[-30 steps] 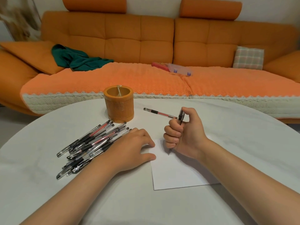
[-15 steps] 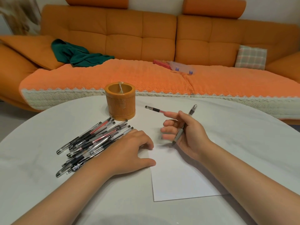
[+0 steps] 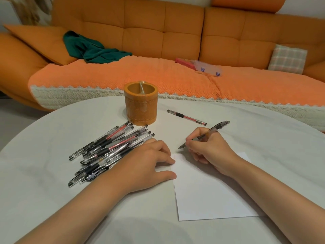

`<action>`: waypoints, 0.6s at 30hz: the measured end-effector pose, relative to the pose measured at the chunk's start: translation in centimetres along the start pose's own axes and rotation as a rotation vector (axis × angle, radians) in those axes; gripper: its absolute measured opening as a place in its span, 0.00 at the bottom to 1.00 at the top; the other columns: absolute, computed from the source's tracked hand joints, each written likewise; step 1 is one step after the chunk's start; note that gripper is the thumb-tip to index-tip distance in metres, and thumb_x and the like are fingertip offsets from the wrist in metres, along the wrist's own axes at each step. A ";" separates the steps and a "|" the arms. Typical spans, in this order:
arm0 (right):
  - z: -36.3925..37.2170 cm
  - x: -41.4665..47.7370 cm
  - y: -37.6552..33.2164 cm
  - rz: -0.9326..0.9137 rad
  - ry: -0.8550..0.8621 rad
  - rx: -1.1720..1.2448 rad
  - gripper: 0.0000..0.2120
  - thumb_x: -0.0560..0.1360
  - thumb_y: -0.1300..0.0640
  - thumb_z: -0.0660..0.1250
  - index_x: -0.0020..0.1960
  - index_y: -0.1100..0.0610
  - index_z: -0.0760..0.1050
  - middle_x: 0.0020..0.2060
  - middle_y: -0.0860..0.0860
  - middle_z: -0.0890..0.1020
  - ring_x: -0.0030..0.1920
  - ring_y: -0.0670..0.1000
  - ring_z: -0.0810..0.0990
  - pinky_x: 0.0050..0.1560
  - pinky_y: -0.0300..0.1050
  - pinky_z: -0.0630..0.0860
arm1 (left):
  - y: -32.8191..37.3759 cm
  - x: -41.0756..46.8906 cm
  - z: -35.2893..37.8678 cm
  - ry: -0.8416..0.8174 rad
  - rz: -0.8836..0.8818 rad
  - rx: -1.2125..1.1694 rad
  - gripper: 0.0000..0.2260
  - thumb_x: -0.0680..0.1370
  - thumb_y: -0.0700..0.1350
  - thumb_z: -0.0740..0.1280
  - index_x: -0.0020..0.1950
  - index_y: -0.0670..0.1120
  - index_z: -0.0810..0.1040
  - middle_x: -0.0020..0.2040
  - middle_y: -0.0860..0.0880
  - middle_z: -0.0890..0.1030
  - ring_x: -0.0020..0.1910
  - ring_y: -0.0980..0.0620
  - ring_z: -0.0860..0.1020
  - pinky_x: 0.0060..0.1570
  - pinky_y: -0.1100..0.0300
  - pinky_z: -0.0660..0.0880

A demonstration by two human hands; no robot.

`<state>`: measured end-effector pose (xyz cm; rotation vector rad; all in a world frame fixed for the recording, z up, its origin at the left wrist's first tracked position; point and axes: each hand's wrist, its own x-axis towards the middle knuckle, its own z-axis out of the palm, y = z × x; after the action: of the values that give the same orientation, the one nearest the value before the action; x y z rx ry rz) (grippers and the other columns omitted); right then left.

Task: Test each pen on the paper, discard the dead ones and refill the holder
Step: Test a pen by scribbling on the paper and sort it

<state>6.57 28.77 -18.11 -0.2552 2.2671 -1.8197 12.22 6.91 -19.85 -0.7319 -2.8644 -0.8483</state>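
Note:
My right hand (image 3: 209, 152) grips a clear-barrelled pen (image 3: 213, 130) in a writing hold, its tip pointing down-left just above the far edge of the white paper (image 3: 207, 194). My left hand (image 3: 146, 166) lies flat on the table, fingertips pressing the paper's left edge. A pile of several pens (image 3: 107, 150) lies left of that hand, partly under my wrist. The orange round holder (image 3: 140, 103) stands behind the pile; only a divider shows inside it. One red-ink pen (image 3: 186, 117) lies alone to the holder's right.
All of this is on a round white table (image 3: 44, 182). Behind it stands an orange sofa (image 3: 158, 37) with a green cloth (image 3: 89, 48), a clear plastic case (image 3: 207, 68) and a checked cushion (image 3: 287, 59).
My right hand turned the pen from a fist grip into a writing hold and lowered the tip towards the paper. My left hand stayed on the paper's edge.

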 end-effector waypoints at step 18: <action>0.4 -0.1 0.5 -0.133 -0.089 -0.244 0.07 0.71 0.68 0.69 0.38 0.64 0.72 0.26 0.53 0.78 0.25 0.50 0.73 0.29 0.40 0.69 | 1.3 -0.3 0.0 -0.023 0.014 0.145 0.20 0.74 0.64 0.68 0.60 0.55 0.80 0.60 0.62 0.74 0.60 0.60 0.68 0.59 0.62 0.69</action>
<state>6.81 28.52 -18.68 -0.5285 2.4593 -1.5510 13.07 7.70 -19.27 -0.7483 -2.8992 -0.6261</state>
